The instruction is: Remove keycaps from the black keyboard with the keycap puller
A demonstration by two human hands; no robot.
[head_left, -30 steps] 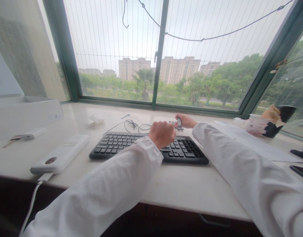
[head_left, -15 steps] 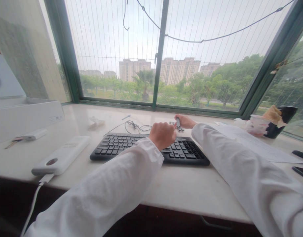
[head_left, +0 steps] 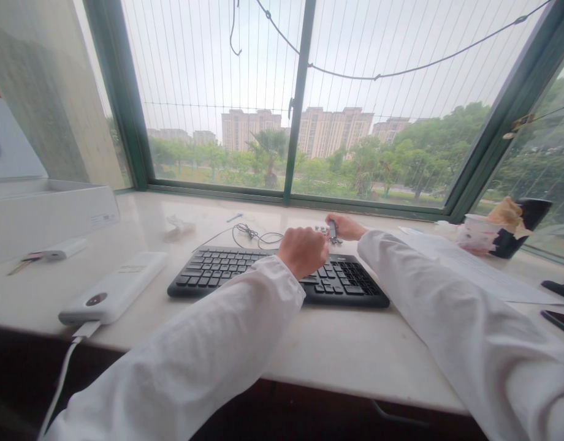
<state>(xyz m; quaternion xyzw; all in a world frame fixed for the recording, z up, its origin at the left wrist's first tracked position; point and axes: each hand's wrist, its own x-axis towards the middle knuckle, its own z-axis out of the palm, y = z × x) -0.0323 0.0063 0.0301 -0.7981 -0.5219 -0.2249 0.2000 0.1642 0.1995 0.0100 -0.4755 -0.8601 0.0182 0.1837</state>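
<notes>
A black keyboard [head_left: 218, 267] lies on the white counter, its right end showing several sockets without keycaps. Over its middle is my left hand [head_left: 302, 251], closed with its back toward me. Its fingertips reach close to my right hand, and whatever they grip is hidden. Just behind the keyboard, the fingers of my right hand [head_left: 347, 226] close on a small dark grey piece [head_left: 332, 231], too small to name surely. Several loose keycaps [head_left: 320, 229] lie beside it. The keyboard's thin black cable [head_left: 247, 233] is coiled behind it.
At left are a white power bank [head_left: 114, 289] with a plugged-in cable, keys [head_left: 24, 263] and an open white box [head_left: 52, 205]. Papers [head_left: 466, 260], a paper cup [head_left: 479, 231] and a phone [head_left: 560, 320] lie at right. A window [head_left: 286, 153] closes off the back.
The dark grey piece in my right hand has shifted slightly. Both hands otherwise stay nearly in place.
</notes>
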